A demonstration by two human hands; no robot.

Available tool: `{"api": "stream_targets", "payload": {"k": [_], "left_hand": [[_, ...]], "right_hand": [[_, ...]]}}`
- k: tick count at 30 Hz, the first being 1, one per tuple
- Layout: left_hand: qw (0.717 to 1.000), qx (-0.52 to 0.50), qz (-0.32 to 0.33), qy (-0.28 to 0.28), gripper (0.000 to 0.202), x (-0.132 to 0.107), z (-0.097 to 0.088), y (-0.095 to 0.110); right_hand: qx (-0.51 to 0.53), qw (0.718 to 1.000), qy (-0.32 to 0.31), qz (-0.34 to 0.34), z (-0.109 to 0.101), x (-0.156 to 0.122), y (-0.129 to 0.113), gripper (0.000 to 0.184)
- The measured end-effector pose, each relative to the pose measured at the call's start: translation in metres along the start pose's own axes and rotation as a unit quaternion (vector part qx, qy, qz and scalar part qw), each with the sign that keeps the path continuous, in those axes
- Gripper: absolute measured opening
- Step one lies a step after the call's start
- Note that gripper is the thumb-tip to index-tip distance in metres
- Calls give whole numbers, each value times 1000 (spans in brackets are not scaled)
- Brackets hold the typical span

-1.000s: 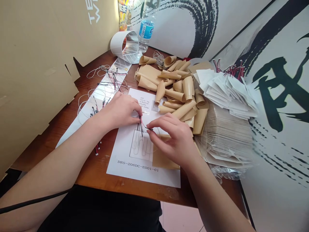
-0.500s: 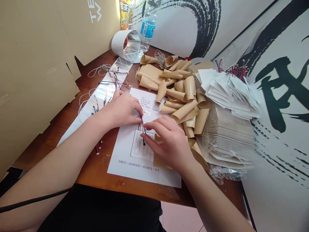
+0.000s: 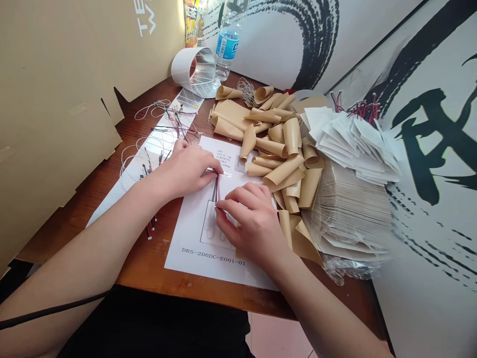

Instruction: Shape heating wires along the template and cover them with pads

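Between my two hands a short red and black wire lead (image 3: 218, 188) is stretched over a printed sheet (image 3: 186, 233). My left hand (image 3: 192, 166) pinches its upper end near the lines of text on the sheet. Lower down, my right hand (image 3: 246, 214) grips the other end between thumb and forefinger, above the printed rectangle. My fingers cover both ends of the lead. Part of the sheet's drawing is hidden under my right hand.
Rolled brown paper pieces (image 3: 283, 171) are heaped right of the sheet, beside a bagged stack of white pouches (image 3: 354, 209). More wire leads (image 3: 179, 119) lie at the left. A label roll (image 3: 182, 67) and a water bottle (image 3: 228, 44) stand behind. Cardboard (image 3: 67, 99) walls the left side.
My right hand has shifted slightly down along the lead, whose black lower end is now hidden in its fingers. The wires are straighter between my hands. My left hand has barely moved.
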State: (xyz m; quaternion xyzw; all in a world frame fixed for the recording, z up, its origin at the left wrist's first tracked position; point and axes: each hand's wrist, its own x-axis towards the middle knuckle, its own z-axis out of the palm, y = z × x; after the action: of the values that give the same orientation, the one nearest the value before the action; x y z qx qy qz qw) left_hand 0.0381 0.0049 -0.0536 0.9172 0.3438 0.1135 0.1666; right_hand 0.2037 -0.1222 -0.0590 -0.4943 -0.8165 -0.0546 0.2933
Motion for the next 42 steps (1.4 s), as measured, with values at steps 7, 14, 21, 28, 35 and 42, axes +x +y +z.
{"api": "stream_targets", "payload": {"k": [7, 14, 21, 28, 35, 42], "left_hand": [[1000, 13, -7, 18, 16, 6, 7, 2], [999, 27, 12, 13, 15, 4, 7, 4], [999, 25, 0, 24, 15, 4, 7, 4], [998, 37, 0, 49, 17, 4, 11, 5], [996, 65, 18, 50, 16, 5, 13, 6], [995, 89, 16, 41, 22, 2, 10, 9]], "right_hand": [[12, 1000, -15, -12, 5, -2, 1, 22], [33, 998, -40, 20, 10, -6, -4, 24], [36, 998, -45, 25, 10, -7, -5, 21], [31, 998, -52, 23, 10, -7, -5, 24], [31, 998, -50, 25, 11, -8, -5, 23], [31, 998, -51, 18, 10, -7, -5, 24]]}}
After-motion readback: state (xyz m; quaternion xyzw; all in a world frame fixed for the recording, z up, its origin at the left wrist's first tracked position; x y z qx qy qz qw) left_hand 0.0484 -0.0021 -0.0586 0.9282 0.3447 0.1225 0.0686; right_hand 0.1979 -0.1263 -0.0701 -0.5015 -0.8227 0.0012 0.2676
